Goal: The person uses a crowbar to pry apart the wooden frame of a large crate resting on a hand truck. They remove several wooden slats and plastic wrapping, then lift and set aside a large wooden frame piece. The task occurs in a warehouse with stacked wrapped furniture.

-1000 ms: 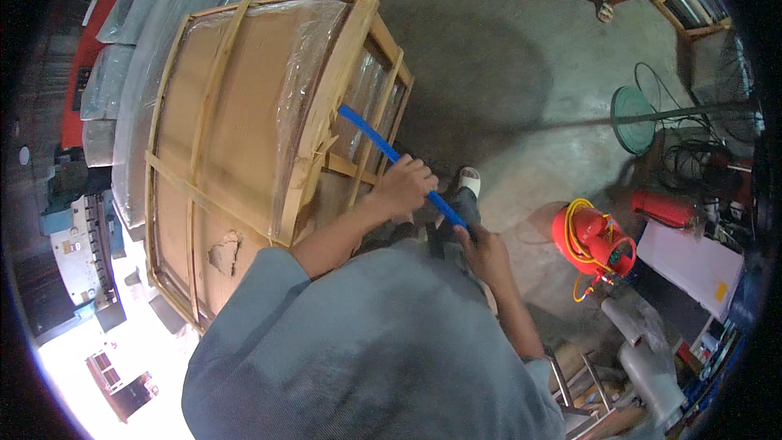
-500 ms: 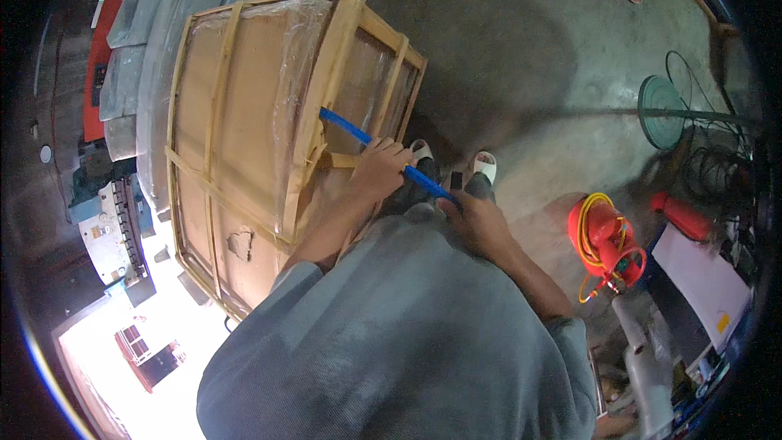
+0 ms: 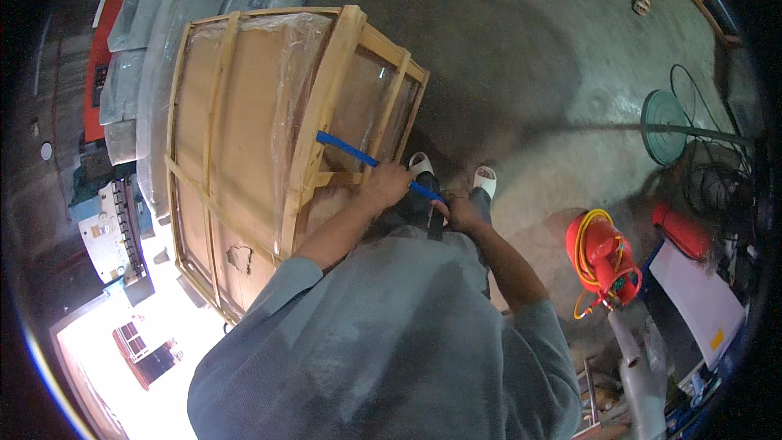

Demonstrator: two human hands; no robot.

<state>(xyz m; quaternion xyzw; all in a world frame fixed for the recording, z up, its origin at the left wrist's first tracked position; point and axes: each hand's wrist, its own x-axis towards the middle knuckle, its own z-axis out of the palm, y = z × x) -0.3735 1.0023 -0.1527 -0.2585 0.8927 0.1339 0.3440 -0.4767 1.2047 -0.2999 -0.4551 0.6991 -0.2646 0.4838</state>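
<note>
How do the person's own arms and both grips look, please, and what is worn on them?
The left sleeve and right sleeve are loose grey-blue cloth, matching the top, and end near the elbows. The left forearm and right forearm are bare; the left grip and right grip wear no gloves.

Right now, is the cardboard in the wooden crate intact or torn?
Torn: the cardboard within the wooden crate shows a ragged tear; how deep it goes, I can't tell.
</note>
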